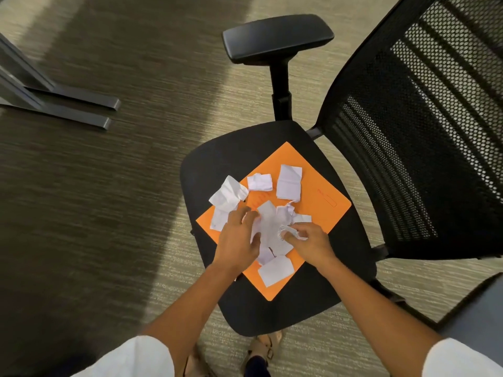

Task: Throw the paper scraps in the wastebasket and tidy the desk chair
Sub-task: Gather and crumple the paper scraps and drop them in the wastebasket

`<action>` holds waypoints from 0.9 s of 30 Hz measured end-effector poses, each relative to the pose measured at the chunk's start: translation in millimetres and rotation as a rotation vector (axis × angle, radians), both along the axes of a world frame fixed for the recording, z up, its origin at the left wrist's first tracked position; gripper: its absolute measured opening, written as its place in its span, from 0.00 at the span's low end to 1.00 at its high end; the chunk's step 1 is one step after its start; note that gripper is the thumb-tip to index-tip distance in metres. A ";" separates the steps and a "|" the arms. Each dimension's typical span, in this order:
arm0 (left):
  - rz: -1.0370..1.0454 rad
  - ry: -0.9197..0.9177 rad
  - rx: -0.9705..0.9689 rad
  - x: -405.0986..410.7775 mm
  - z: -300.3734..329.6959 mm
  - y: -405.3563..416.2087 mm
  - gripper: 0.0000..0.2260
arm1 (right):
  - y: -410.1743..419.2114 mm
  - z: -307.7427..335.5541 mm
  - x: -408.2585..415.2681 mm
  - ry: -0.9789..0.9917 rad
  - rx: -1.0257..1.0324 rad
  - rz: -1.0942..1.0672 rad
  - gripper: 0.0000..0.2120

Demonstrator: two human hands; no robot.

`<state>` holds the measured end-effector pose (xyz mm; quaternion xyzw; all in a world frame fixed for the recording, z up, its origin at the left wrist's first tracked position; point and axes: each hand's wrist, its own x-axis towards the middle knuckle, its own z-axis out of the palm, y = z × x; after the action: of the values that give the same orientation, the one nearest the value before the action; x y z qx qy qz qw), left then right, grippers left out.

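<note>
A black desk chair with a mesh back stands in front of me. An orange folder lies on its seat, turned like a diamond. Several white paper scraps are scattered over the folder, some crumpled, some flat. My left hand rests on the scraps in the middle of the pile, fingers spread and curled over them. My right hand pinches a crumpled scrap between thumb and fingers. No wastebasket is in view.
The chair's armrest rises beyond the seat and the mesh back fills the right side. Dark desk legs lie on the carpet at the far left. My feet show below the seat's front edge.
</note>
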<state>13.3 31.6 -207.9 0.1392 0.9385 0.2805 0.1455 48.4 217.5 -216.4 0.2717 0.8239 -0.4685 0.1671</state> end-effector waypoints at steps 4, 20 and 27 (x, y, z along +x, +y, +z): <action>0.077 0.056 -0.151 20.2 -2.2 -25.5 0.21 | -17.3 -11.4 2.6 0.009 0.211 0.207 0.10; 0.371 -0.348 -0.163 39.8 -18.0 -50.9 0.23 | -11.7 -23.7 4.3 -0.063 0.329 0.108 0.07; 0.443 -0.419 0.210 39.2 -24.6 -61.7 0.06 | -8.3 -12.0 6.9 -0.048 0.155 -0.089 0.11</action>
<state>52.5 -30.1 -232.5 -0.1150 0.8616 0.4231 0.2556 55.3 209.2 -228.5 0.3311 0.8406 -0.4036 0.1442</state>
